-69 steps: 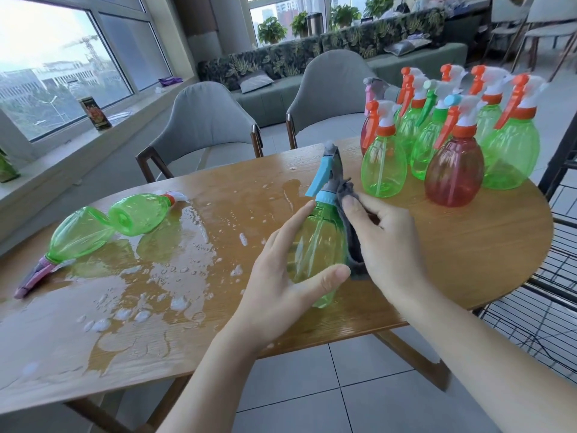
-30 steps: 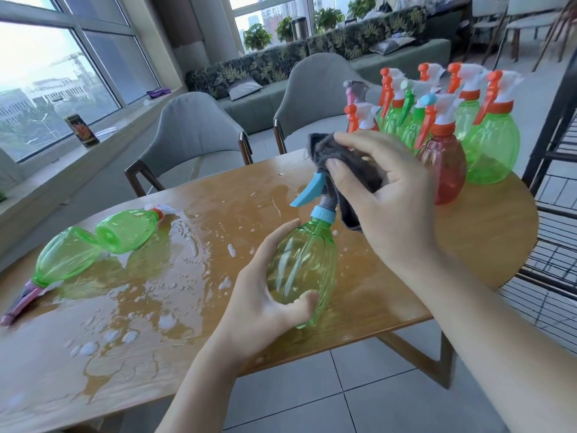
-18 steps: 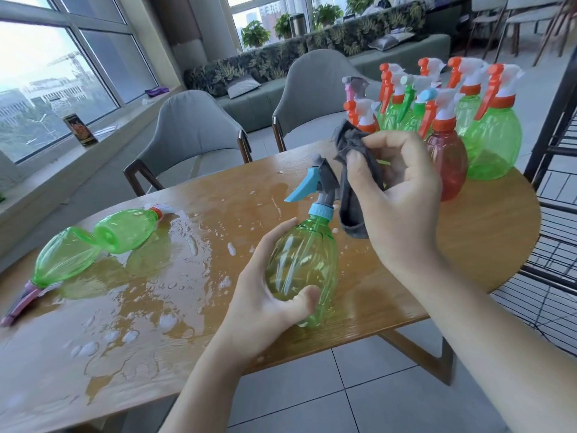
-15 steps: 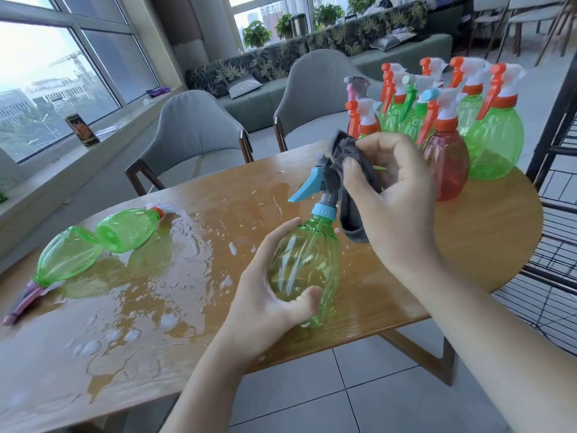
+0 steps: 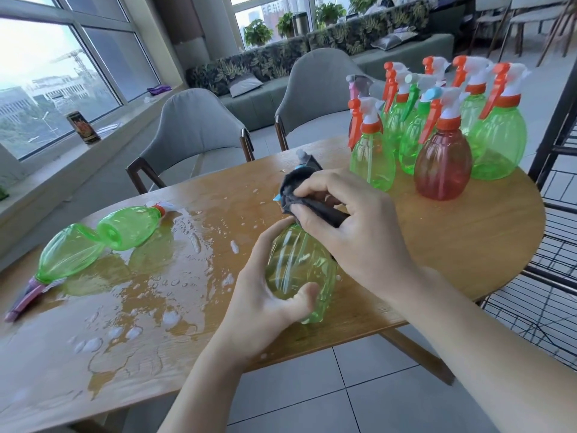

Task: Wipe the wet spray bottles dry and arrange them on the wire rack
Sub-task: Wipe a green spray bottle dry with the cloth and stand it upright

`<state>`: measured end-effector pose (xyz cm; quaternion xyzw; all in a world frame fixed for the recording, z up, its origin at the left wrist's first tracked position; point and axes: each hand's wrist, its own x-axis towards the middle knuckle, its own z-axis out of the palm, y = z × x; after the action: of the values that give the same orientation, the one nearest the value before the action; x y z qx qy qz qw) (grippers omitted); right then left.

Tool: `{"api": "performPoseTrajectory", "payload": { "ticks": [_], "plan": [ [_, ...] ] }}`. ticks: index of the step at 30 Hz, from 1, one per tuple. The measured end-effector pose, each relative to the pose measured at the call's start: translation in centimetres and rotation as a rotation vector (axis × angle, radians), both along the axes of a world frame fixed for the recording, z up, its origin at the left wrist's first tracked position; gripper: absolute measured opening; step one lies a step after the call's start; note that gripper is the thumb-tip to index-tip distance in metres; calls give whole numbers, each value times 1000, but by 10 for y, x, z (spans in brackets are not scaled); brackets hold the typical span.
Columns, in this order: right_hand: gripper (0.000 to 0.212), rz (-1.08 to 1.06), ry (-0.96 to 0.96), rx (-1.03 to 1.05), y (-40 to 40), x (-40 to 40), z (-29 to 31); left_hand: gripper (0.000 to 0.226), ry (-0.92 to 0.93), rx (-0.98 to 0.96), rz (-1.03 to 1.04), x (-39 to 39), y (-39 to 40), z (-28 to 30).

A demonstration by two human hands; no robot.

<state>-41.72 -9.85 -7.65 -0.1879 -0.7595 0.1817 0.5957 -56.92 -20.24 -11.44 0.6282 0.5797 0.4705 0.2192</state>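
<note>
Green spray bottle (image 5: 299, 270) tilted above table, neck cloth-wrapped; possibly still wet.

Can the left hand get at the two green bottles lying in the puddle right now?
Probably not yet: the left hand grips the held bottle. The path across the table to the lying bottles looks free.

- Upright bottles (image 5: 443, 142) crowd the counter's (image 5: 452, 245) far right corner, blocking it.
- Bare dry wood lies nearer than those bottles.
- Left of them, two lying bottles (image 5: 100, 239) and a puddle (image 5: 150, 276).
</note>
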Motion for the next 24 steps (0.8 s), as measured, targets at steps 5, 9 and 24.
{"api": "performPoseTrajectory", "payload": {
  "ticks": [5, 9, 24],
  "plan": [
    [10, -159, 56, -103, 17, 6, -3, 85, -28, -3, -12, 1, 0, -2],
    [11, -100, 26, -229, 19, 6, -5, 85, -46, 7, -9, 0, -1, -2],
    [8, -133, -82, -474, 32, 38, -11, 86, -79, -11, -33, 4, -2, -1]
  ]
}}
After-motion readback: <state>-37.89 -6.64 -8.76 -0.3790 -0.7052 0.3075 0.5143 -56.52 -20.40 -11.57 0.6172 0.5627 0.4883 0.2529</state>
